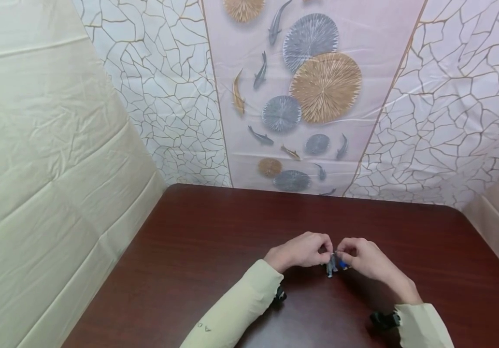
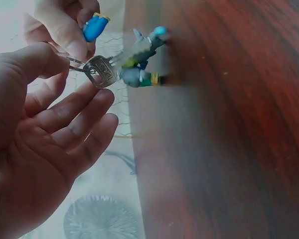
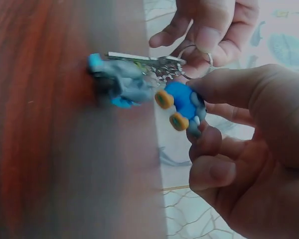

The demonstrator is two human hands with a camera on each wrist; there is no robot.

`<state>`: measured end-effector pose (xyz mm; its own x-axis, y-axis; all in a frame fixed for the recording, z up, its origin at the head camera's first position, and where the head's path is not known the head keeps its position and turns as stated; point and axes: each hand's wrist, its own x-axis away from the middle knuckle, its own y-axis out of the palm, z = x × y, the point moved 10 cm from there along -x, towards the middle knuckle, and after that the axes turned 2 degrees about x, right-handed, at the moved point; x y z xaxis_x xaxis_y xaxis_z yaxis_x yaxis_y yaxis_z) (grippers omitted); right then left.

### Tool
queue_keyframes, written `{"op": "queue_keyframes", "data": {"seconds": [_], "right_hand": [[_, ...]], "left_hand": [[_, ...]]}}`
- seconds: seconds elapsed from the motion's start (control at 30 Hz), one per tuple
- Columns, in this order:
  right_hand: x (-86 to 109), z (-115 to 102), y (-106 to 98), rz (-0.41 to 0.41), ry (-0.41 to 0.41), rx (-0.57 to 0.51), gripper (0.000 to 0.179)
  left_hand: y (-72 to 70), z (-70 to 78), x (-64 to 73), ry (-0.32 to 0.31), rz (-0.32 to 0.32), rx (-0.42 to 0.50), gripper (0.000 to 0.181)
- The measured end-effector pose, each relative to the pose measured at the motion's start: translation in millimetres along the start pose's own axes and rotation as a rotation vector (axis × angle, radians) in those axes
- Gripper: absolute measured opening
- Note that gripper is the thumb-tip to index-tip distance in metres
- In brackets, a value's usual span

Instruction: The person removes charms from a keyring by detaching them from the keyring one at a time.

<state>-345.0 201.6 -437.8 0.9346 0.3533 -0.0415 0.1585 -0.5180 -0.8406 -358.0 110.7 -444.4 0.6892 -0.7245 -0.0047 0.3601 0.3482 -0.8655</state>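
White-and-pink cloth [image 1: 179, 96], patterned with golden lines, hung behind a dark reddish-brown table [image 1: 197, 237]. Over this table, the left hand [image 1: 303, 249] pinched a thin silver metal ring [image 3: 211, 59] — on it was a silver metal key [image 2: 107, 71], with small grey figures [image 3: 124, 82] hanging near. Just beside, the right hand [image 1: 371, 263] pinched a small rounded blue figure with orange feet [image 3: 183, 99].

Letters, one resembling an A, mark the cream sleeve [image 1: 242, 302] behind the left hand [image 1: 303, 250]; stamped characters on the key [image 2: 106, 69] beside that hand are too blurred to read.
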Motion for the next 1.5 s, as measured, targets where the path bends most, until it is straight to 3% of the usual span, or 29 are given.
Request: {"op": "queue_keyframes", "data": {"seconds": [0.3, 0.57, 0.83, 1.0, 1.5], "right_hand": [[1.1, -16, -9, -0.030, -0.083, -0.078, 0.007], [-0.2, -33, -21, 0.036, -0.123, -0.117, 0.010], [-1.8, -46, -33, 0.091, -0.130, -0.138, 0.008], [-2.6, -56, -40, 0.117, -0.153, -0.156, 0.007], [-7.7, -66, -48, 0.147, -0.157, -0.152, 0.007]], "left_hand": [[-12.0, -4.6, 8.6, -0.019, 0.045, 0.150, 0.006], [-29.2, 1.9, 18.0, 0.028, 0.127, 0.214, 0.008], [-46.7, 5.5, 29.3, 0.072, 0.221, 0.356, 0.005], [-57.5, 6.9, 34.3, 0.117, 0.281, 0.374, 0.008], [-67.7, 3.2, 39.9, 0.109, 0.330, 0.432, 0.014]]}}
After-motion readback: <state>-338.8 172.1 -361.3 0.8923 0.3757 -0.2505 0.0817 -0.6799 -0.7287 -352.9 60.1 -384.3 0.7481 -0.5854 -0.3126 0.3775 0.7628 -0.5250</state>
